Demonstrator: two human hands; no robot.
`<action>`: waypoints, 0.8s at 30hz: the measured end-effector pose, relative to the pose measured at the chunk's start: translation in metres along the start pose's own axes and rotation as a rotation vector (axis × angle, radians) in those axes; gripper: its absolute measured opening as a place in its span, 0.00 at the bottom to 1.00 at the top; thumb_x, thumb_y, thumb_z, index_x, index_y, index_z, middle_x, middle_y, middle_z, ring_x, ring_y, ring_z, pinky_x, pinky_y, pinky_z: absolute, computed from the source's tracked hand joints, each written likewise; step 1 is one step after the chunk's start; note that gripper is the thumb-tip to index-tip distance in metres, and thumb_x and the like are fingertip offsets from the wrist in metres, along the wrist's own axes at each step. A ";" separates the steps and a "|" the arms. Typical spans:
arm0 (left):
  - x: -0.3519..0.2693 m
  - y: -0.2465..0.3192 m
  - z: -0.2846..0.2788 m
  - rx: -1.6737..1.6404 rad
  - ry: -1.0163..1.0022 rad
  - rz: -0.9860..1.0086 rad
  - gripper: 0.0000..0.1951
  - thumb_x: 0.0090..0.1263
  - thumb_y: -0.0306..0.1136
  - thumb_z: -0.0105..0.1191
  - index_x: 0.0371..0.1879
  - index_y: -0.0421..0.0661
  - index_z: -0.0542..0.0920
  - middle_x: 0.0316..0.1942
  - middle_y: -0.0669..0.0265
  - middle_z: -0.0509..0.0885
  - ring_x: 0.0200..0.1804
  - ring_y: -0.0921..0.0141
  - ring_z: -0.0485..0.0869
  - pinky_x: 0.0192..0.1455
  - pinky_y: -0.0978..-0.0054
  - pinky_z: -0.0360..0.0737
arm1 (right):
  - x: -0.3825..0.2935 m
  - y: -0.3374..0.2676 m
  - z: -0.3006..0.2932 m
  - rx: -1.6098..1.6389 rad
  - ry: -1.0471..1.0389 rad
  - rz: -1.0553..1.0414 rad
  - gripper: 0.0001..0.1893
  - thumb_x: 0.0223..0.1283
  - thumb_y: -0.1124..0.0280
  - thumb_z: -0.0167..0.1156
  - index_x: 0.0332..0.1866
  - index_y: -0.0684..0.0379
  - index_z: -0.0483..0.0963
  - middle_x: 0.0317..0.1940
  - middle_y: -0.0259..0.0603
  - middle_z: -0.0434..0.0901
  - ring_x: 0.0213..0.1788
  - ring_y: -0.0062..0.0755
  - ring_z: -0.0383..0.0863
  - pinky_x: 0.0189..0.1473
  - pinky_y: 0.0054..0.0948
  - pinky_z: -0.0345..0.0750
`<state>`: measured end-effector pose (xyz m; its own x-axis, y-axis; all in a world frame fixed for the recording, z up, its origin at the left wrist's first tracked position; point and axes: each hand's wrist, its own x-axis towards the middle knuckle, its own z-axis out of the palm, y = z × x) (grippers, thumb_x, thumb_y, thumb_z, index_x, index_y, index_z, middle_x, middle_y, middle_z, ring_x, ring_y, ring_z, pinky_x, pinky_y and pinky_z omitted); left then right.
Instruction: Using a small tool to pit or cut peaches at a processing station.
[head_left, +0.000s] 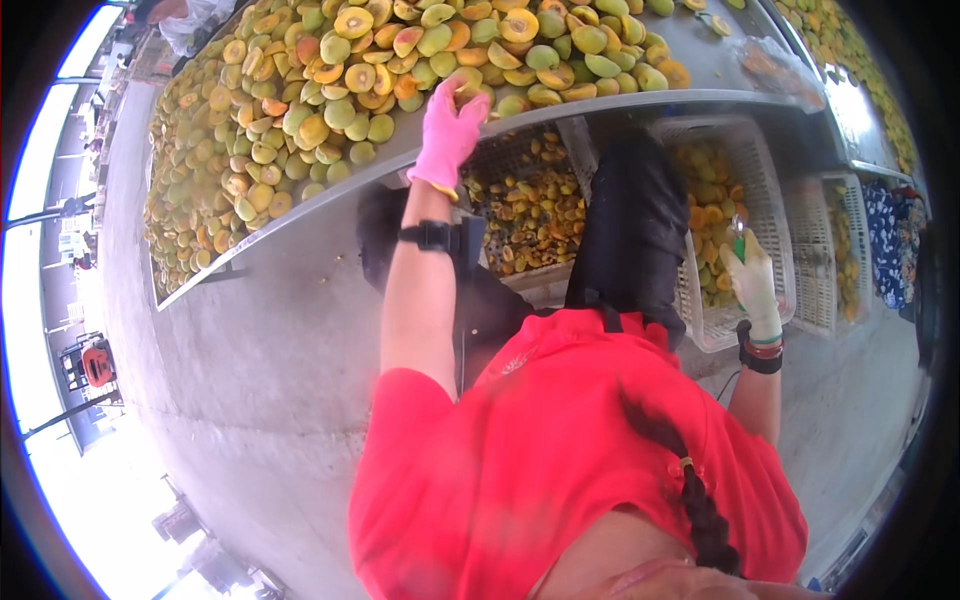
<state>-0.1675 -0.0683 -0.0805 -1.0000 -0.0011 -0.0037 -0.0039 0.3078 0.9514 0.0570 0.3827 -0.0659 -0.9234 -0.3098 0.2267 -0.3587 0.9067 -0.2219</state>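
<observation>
My left hand (453, 127), in a pink glove, reaches over the metal table's raised edge (352, 180) to the pile of halved yellow-green fruit (315, 131). Its fingers are around a fruit half (469, 81) at the near side of the pile. My right hand (752, 281), in a pale glove, holds a green-handled tool (739, 247) with a small metal head. That hand is above the right part of a white plastic crate (784, 277) with orange and green fruit pieces (705, 217) in it. The tool's exact kind cannot be told.
Between my legs and below the table is a crate of small fruit scraps (532, 217). Another white crate (814, 255) with fruit stands further right. A plastic bag (780, 71) lies on the table. Another person (169, 11) is at the upper left. A red vehicle (97, 364) stands far left.
</observation>
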 end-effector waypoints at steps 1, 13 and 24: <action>-0.019 0.002 0.005 -0.311 -0.012 0.068 0.27 0.76 0.42 0.55 0.69 0.41 0.71 0.48 0.64 0.85 0.46 0.75 0.83 0.45 0.77 0.79 | 0.008 -0.009 -0.003 0.172 -0.014 0.103 0.08 0.65 0.76 0.58 0.47 0.65 0.74 0.27 0.48 0.77 0.29 0.48 0.79 0.33 0.36 0.76; -0.135 0.076 0.029 -0.948 -0.129 -0.019 0.30 0.81 0.60 0.40 0.61 0.44 0.75 0.55 0.56 0.83 0.45 0.71 0.84 0.44 0.76 0.81 | 0.126 -0.181 -0.018 0.839 -0.204 -0.016 0.02 0.64 0.79 0.57 0.40 0.64 0.73 0.28 0.38 0.70 0.23 0.30 0.75 0.26 0.29 0.73; -0.167 0.077 0.049 -0.706 -0.107 0.273 0.25 0.84 0.52 0.40 0.64 0.42 0.72 0.55 0.61 0.80 0.51 0.73 0.79 0.57 0.74 0.77 | 0.123 -0.200 0.017 0.903 -0.056 -0.033 0.07 0.68 0.72 0.58 0.39 0.64 0.70 0.22 0.47 0.72 0.23 0.46 0.76 0.28 0.36 0.73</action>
<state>-0.0007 0.0026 -0.0214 -0.9601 0.0906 0.2645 0.2087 -0.3972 0.8937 0.0125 0.1586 -0.0098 -0.9076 -0.3663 0.2052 -0.3343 0.3347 -0.8810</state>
